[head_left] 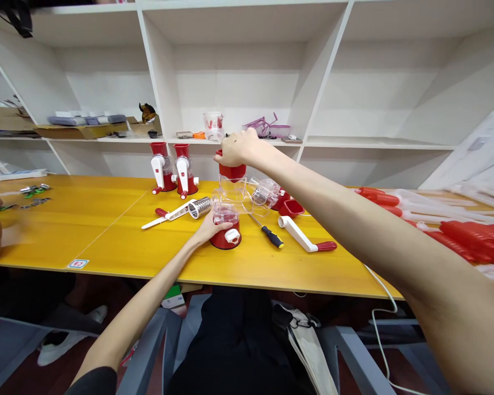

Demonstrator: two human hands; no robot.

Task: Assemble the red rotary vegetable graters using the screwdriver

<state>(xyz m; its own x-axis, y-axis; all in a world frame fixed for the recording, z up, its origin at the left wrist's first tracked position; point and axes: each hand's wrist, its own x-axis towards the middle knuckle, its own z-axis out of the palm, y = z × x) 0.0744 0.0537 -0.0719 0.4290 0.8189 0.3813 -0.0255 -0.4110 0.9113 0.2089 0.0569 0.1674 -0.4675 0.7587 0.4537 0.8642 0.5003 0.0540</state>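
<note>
Left hand (pixel 211 227) clasps the red base (pixel 225 240), right hand (pixel 239 147) grips a red pusher (pixel 233 173) atop the clear chute (pixel 232 190)

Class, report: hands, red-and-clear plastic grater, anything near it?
Left hand on red-and-clear plastic grater; right hand on red plastic piece atop it. Grater upright on yellow table. Black-and-yellow-handled screwdriver to its right.
</note>
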